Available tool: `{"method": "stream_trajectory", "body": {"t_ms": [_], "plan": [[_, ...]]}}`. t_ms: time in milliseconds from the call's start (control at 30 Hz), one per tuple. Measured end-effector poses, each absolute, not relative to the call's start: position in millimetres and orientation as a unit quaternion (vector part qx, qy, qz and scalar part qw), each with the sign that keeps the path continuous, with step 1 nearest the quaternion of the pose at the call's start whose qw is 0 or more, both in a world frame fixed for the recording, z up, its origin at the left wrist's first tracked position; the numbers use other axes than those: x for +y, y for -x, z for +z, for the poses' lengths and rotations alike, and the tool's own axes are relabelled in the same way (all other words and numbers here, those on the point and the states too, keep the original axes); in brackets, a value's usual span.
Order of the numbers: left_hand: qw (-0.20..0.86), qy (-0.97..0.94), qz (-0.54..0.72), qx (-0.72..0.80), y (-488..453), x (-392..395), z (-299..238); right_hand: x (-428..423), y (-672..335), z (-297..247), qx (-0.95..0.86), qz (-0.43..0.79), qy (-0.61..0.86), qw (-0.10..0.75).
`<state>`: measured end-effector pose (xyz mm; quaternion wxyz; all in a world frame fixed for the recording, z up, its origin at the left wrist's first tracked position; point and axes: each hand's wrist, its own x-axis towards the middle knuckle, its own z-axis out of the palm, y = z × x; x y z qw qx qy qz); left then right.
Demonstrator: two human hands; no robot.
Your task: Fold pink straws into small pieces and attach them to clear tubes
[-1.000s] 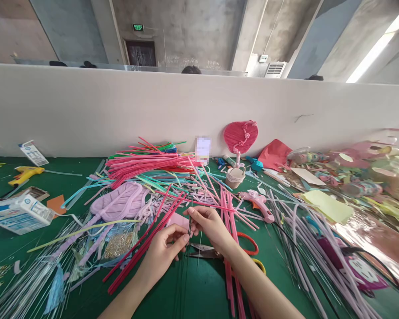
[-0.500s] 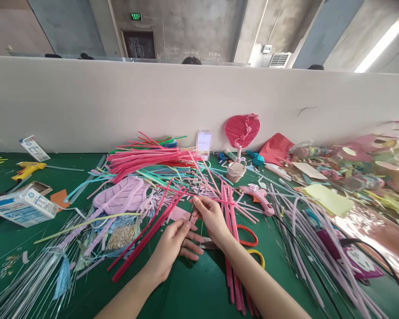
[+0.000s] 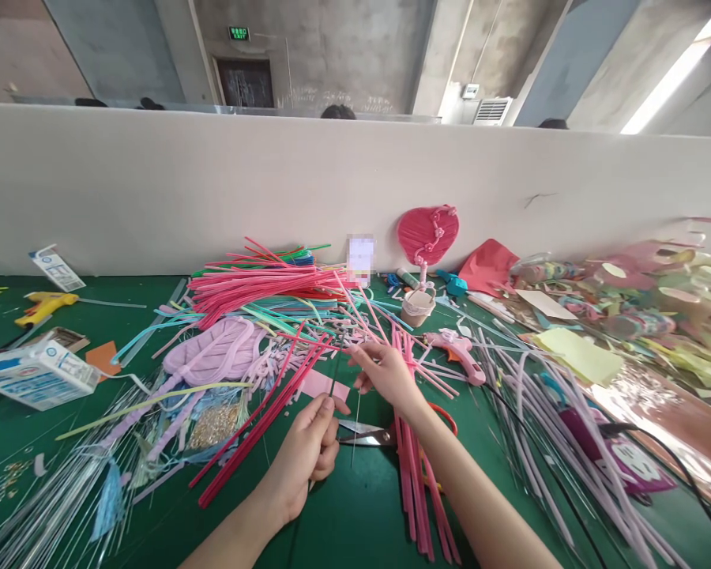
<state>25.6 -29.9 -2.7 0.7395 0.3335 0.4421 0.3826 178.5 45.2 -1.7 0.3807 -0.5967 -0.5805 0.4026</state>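
Observation:
My left hand is closed around a thin dark rod, whose tip stands up above the thumb. To its right my right hand has thumb and fingertips pinched together. A fine pale wire hangs below those fingers; its upper end is hidden by them. Beneath both hands lie scissors with blades apart, the handles partly covered by pink pipe cleaners and my right forearm. A pink paper piece rests just beyond my left hand. Dark-pink pipe cleaners lie to the left.
Bundled pink pipe cleaners and a lilac braided piece lie behind. A red round fan stands in a small pot. A pink glue gun and lilac stems are at right, a carton at left.
My hands have moved apart. My left hand has come down slightly left and its fingers have curled round the rod. More of the scissor blades now shows.

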Motion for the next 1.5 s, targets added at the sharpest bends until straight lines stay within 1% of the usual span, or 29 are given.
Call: {"method": "stream_trajectory", "body": {"t_ms": [167,300,500,733,833,900,933,1000,1067,1100,1167,1233,1333,1500], "plan": [[0.731,-0.329,0.383,0.460,-21.4,-25.2,-9.2,57.4,-200.7,-5.0,-0.591,0.246,0.689,0.341],[0.743,-0.331,0.339,0.473,-21.0,-24.6,-14.1,67.2,-191.3,-21.5,-0.617,0.171,0.712,0.290],[0.750,-0.369,0.314,0.449,-24.3,-29.9,-9.9,72.1,-192.5,-26.9,-0.668,0.151,0.687,0.242],[0.732,-0.372,0.369,0.436,-22.2,-25.0,-8.0,73.9,-201.1,-17.1,-0.782,0.113,0.588,0.172],[0.692,-0.396,0.397,0.454,-18.2,-20.9,-7.4,73.5,-206.8,-12.4,-0.806,0.108,0.556,0.171],[0.658,-0.418,0.407,0.476,-16.0,-18.5,-6.1,71.1,-210.9,-8.4,-0.810,0.120,0.536,0.207],[0.643,-0.426,0.411,0.486,-15.1,-17.4,-5.2,69.3,-212.3,-6.3,-0.799,0.148,0.527,0.248],[0.626,-0.429,0.419,0.500,-13.8,-15.5,-3.7,64.9,-212.6,-1.8,-0.734,0.255,0.510,0.369],[0.619,-0.427,0.425,0.504,-12.7,-13.6,-2.9,60.1,-209.7,2.4,-0.619,0.378,0.484,0.490],[0.616,-0.429,0.427,0.504,-12.3,-12.7,-2.7,57.8,-207.3,4.4,-0.563,0.424,0.470,0.532],[0.606,-0.436,0.434,0.504,-11.6,-11.2,-2.6,53.4,-201.9,7.5,-0.474,0.488,0.439,0.587],[0.603,-0.431,0.445,0.504,-11.1,-10.4,-2.0,49.5,-196.9,9.2,-0.412,0.535,0.410,0.614],[0.612,-0.407,0.461,0.498,-10.4,-10.2,0.5,44.4,-192.2,9.6,-0.359,0.580,0.375,0.628],[0.587,-0.403,0.496,0.497,-10.8,-6.9,7.9,41.4,-189.4,9.2,-0.361,0.604,0.364,0.610]]}}
